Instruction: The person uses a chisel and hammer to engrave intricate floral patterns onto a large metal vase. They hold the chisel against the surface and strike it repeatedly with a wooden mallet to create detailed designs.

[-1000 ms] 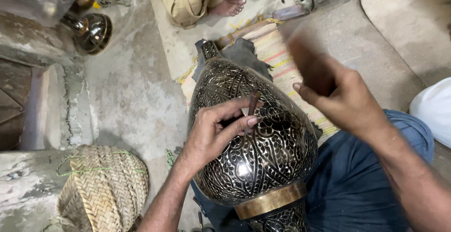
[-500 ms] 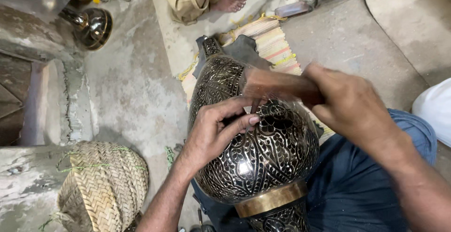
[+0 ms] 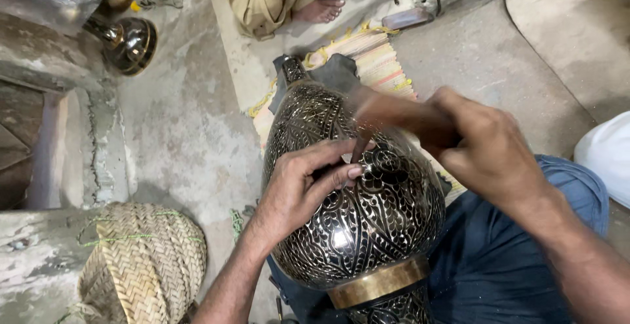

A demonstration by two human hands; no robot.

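The left hand [image 3: 295, 189] rests on the engraved vase [image 3: 357, 232], its fingers [image 3: 341, 176] pinching a small chisel [image 3: 359, 148]. The right hand [image 3: 485, 150] is closed around a blurred hammer [image 3: 387, 111] above it.

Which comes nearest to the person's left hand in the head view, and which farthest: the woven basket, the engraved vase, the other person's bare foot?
1. engraved vase: under the left hand, touching it.
2. woven basket: lower left, on the floor.
3. bare foot: top, beyond the vase.

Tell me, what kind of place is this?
Likely a metal engraving workshop on a floor: a patterned vase under both hands, another metal vessel on the concrete, and a woven basket.
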